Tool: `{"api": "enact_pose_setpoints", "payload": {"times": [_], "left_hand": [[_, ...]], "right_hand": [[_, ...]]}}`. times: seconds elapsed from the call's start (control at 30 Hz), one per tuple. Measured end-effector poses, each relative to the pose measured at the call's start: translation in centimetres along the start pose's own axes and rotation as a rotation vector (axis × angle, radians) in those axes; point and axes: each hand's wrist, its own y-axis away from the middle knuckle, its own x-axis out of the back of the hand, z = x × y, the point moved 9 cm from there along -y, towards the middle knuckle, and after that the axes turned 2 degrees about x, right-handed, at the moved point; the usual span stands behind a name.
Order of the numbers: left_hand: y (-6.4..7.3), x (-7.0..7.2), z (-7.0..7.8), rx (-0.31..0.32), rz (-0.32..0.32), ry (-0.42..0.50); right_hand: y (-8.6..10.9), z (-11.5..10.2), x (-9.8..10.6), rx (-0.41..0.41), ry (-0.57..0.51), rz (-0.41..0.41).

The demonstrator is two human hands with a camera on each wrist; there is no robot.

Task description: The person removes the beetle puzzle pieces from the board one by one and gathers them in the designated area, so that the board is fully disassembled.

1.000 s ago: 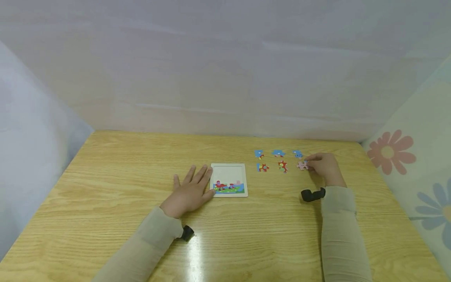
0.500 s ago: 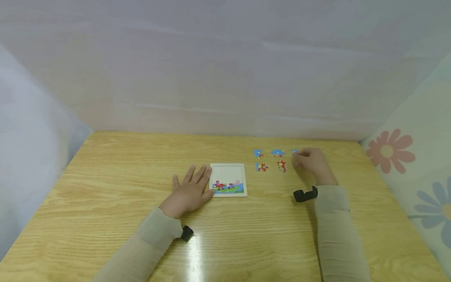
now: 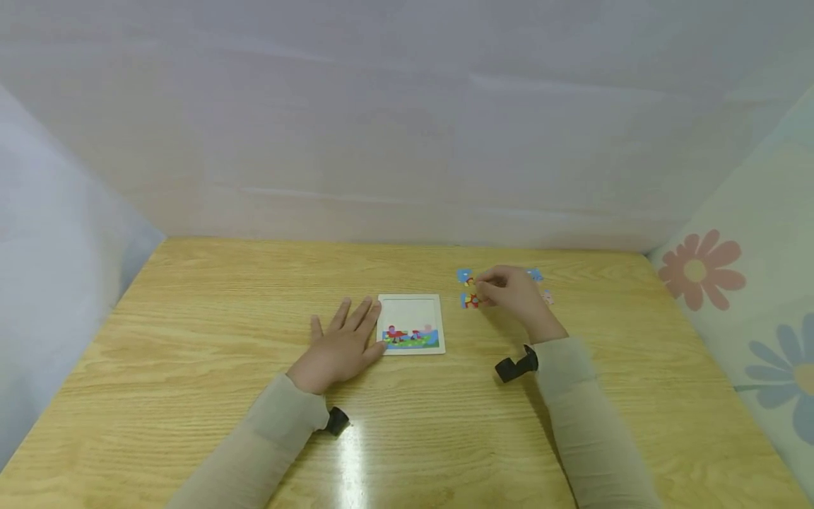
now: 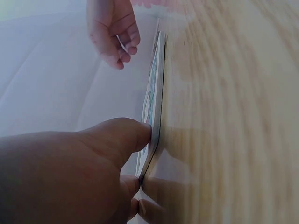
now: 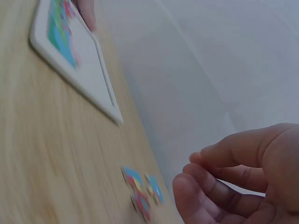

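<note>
In the head view a square white puzzle tray (image 3: pixel 410 308) lies on the table, a strip of colourful picture along its near side. My left hand (image 3: pixel 337 357) lies spread at its left edge; in the left wrist view the thumb (image 4: pixel 140 135) touches the tray's rim. My right hand (image 3: pixel 518 297) hovers over loose jigsaw pieces, its fingers loosely bent and nothing seen between them in the right wrist view. Left of its fingertips lie a blue corner piece (image 3: pixel 465 273) and a red-and-blue piece (image 3: pixel 469 301). The hand hides the middle pieces.
Beyond my right hand lie another blue piece (image 3: pixel 537 274) and a pink piece (image 3: pixel 548 297). The wooden table (image 3: pixel 254 283) ends at a pale cloth backdrop (image 3: pixel 381 141). A flower-print cloth (image 3: pixel 731 311) hangs at the right.
My right hand has moved left from the pink piece, past the right-hand blue piece, to the left-hand loose pieces. The pink piece stays on the table. My left hand has not moved.
</note>
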Motion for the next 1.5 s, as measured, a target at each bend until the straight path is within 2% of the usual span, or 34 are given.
{"api": "enact_pose_setpoints", "payload": {"times": [0.2,0.53,0.77,0.97,1.27,1.5], "left_hand": [[0.0,0.1,0.0,-0.004,0.001,0.010],[0.0,0.0,-0.1,0.009,-0.004,0.009],[-0.1,-0.1,-0.2,0.013,0.000,-0.008],[-0.1,-0.1,-0.1,0.012,-0.002,-0.010],[-0.3,-0.3,-0.2,0.015,-0.014,0.009],[-0.4,-0.6,-0.6,0.008,-0.034,0.044]], "right_hand": [[0.3,-2.0,-3.4,0.067,-0.058,-0.060],[1.0,-3.4,-8.0,0.072,-0.139,-0.119],[1.8,-3.8,-10.7,0.059,-0.118,-0.183],[2.1,-3.9,-12.0,0.025,-0.131,-0.201],[2.0,-3.7,-13.1,0.035,-0.114,-0.223],[1.8,-3.8,-13.5,0.071,0.005,-0.202]]}}
